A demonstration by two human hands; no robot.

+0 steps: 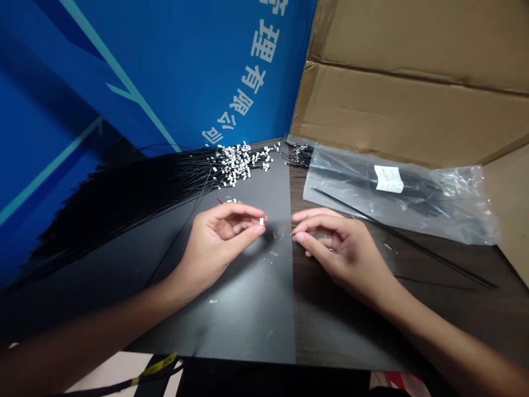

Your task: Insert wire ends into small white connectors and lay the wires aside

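Observation:
My left hand [219, 240] pinches a small white connector [262, 221] between thumb and forefinger. My right hand [341, 248] faces it, with its thumb and forefinger close together near a faint thin wire [286, 227], too fine to tell if it is held. Behind my hands, a fanned bundle of thin black wires [124, 212] lies on a black mat [243, 314], its ends fitted with many white connectors [239, 164]. Several tiny translucent pieces [273, 253] lie near my hands. A long black wire [413, 248] crosses the wooden tabletop to the right.
A clear plastic bag of black wires [450, 212] with a white label lies at the back right. A blue printed board [165, 71] and brown cardboard [413, 82] stand behind the dark wooden table [330, 325]. A black strap with a yellow tag [152, 369] shows at the near edge.

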